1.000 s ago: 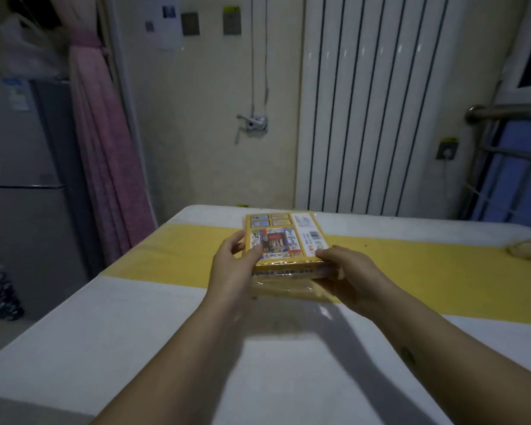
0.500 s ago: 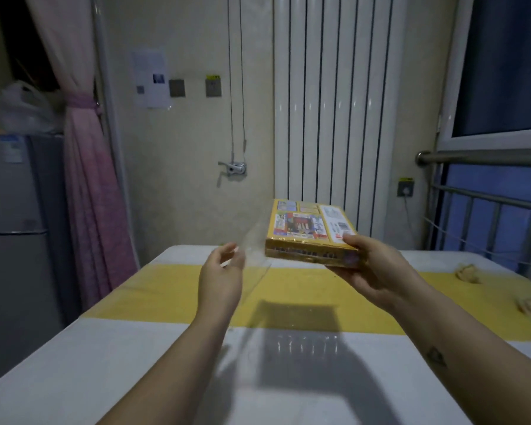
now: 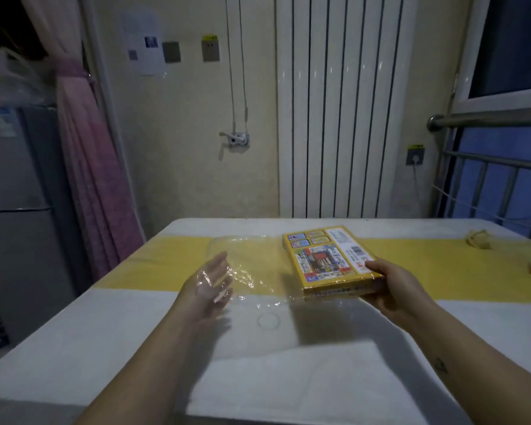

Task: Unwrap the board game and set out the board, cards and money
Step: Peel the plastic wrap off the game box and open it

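A flat yellow board game box (image 3: 327, 258) with colourful pictures and a white label strip is held just above the table (image 3: 74, 348) over its yellow band. My right hand (image 3: 390, 286) grips the box's near right corner. A clear plastic wrap (image 3: 249, 265) lies loose to the left of the box, spread over the yellow band and the white surface. My left hand (image 3: 210, 283) is at the wrap's left part with fingers spread, and the film drapes over the fingers; whether it grips the film I cannot tell.
Two small pale crumpled objects (image 3: 477, 239) lie at the table's far right. A white radiator (image 3: 334, 118) stands on the wall behind. A grey fridge (image 3: 16, 210) and a pink curtain (image 3: 92, 179) are at the left, a metal railing (image 3: 488, 173) at the right.
The box has come down from mid-air to just above the table, still in my right hand. The clear wrap has come off it and now lies spread to its left.
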`<state>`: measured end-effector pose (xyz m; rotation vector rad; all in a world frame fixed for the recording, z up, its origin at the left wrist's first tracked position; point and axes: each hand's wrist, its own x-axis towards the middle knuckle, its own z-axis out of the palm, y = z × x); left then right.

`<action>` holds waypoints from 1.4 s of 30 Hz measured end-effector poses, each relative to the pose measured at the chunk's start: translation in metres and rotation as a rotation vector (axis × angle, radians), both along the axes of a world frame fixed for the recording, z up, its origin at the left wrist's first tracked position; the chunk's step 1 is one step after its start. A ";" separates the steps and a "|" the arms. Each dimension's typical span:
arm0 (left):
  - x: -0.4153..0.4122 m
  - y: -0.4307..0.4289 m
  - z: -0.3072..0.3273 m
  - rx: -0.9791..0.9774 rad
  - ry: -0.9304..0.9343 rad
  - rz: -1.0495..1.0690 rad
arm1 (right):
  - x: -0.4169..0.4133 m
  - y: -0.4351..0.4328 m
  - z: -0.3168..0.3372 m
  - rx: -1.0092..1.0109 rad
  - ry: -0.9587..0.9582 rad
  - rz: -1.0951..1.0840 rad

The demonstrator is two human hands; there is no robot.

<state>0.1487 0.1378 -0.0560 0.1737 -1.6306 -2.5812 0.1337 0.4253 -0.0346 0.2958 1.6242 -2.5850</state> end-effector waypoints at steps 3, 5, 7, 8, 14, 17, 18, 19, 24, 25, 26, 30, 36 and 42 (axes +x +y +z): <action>0.002 -0.007 -0.009 -0.410 0.053 -0.010 | -0.005 -0.001 -0.021 -0.049 -0.047 -0.005; 0.000 -0.008 -0.012 -0.766 0.131 -0.010 | -0.008 -0.001 -0.030 -0.070 -0.061 -0.005; -0.006 -0.008 -0.017 -1.176 0.246 0.057 | -0.010 0.000 -0.035 -0.093 -0.053 0.006; -0.007 -0.008 -0.019 -1.417 0.309 0.118 | -0.011 0.001 -0.036 -0.105 -0.046 0.011; -0.011 0.008 -0.015 -1.855 0.892 0.166 | -0.012 0.003 -0.032 -0.150 0.032 0.004; -0.006 0.030 0.000 -1.387 0.595 -0.206 | -0.011 0.004 -0.027 -0.195 0.068 0.021; -0.005 0.038 0.003 -1.209 0.425 -0.304 | -0.010 0.004 -0.025 -0.205 0.076 0.026; -0.006 0.045 0.006 -1.055 0.282 -0.368 | -0.009 0.004 -0.023 -0.207 0.084 0.032; -0.012 0.056 0.022 -0.212 0.050 -0.298 | -0.007 0.008 -0.016 -0.201 0.119 0.053; -0.012 0.057 0.026 -0.073 0.000 -0.301 | -0.007 0.009 -0.014 -0.192 0.131 0.058; -0.012 0.058 0.028 -0.010 -0.042 -0.310 | -0.007 0.010 -0.013 -0.178 0.144 0.066; -0.016 0.065 0.030 -0.042 -0.098 -0.312 | -0.007 0.011 -0.008 -0.107 0.203 0.085; -0.019 0.074 0.029 -0.136 -0.183 -0.419 | -0.010 0.006 -0.004 0.004 0.265 0.113; -0.028 0.073 0.020 -0.176 -0.154 -0.295 | -0.017 0.006 0.000 0.229 0.217 0.060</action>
